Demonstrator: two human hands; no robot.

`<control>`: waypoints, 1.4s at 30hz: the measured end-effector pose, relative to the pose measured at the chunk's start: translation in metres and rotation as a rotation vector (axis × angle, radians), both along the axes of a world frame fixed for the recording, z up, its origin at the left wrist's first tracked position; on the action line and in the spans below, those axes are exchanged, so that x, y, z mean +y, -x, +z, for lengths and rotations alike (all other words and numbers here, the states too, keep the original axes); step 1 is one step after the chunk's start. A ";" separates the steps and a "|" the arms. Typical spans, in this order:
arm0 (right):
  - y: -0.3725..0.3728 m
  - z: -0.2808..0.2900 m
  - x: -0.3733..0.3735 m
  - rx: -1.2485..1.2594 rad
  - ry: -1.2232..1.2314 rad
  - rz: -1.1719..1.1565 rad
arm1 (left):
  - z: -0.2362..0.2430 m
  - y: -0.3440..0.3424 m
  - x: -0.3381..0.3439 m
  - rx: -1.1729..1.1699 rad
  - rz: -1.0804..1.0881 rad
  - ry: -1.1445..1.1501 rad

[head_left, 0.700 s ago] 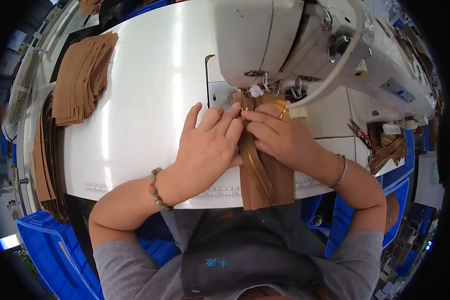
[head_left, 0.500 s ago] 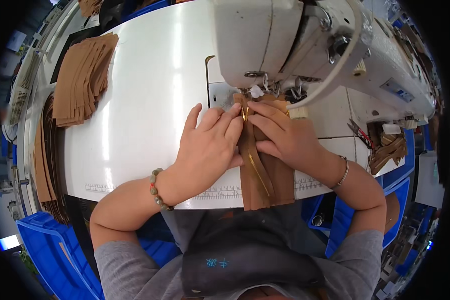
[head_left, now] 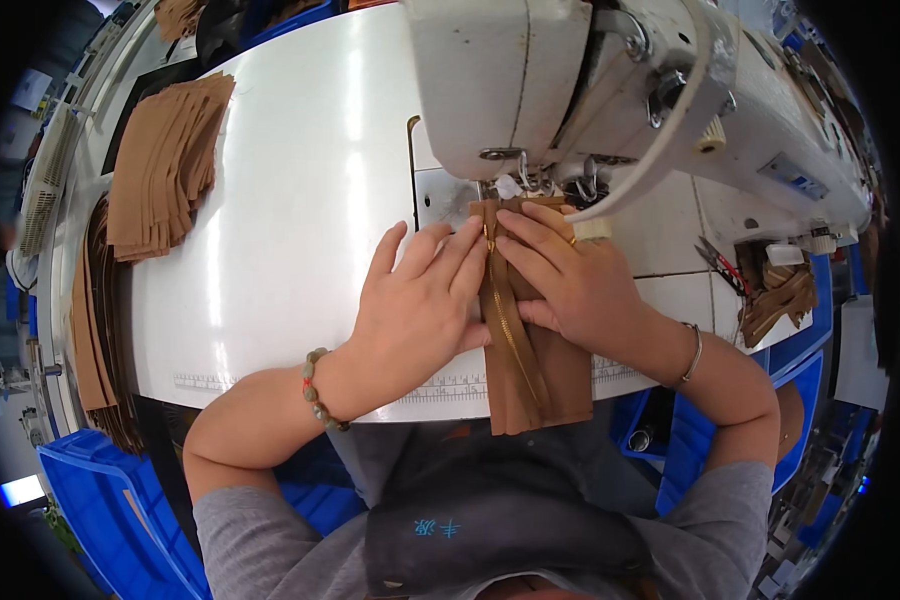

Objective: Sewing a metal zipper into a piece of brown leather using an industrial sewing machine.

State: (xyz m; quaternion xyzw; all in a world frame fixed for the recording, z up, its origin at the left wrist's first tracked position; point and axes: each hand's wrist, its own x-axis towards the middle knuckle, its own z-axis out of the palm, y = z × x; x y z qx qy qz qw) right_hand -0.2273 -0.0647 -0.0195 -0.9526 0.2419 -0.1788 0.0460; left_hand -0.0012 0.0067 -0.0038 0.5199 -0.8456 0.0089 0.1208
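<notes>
A brown fabric piece [head_left: 568, 385] with a gold-toothed zipper [head_left: 506, 325] lies lengthwise under the needle area of a white sewing machine [head_left: 480, 85]. Its near end hangs slightly past the table's front edge. On the zipper's left edge rest the fingertips of my left hand [head_left: 415, 295], fingers stretched and spread, with the thumb against the fabric side. My right hand [head_left: 590, 290] lies flat over the fabric on the other side, fingers extended toward the zipper's top and thumb apart below. The white presser foot [head_left: 507, 187] sits just beyond my fingertips. The needle itself cannot be made out.
A fanned stack of brown fabric pieces [head_left: 165, 165] lies at the far left, with more strips [head_left: 92, 320] hanging over the left edge. Red-handled thread snips [head_left: 722, 266] and brown scraps [head_left: 778, 298] lie at the right. Blue bins [head_left: 110, 500] stand below the table.
The fabric and zipper have shifted a little toward me, and both hands with them. The zipper's top sides, spread apart earlier under my fingertips, now lie closer together.
</notes>
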 end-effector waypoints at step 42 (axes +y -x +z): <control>0.006 0.010 0.008 0.032 0.029 -0.085 | 0.004 0.010 -0.007 0.072 -0.026 0.080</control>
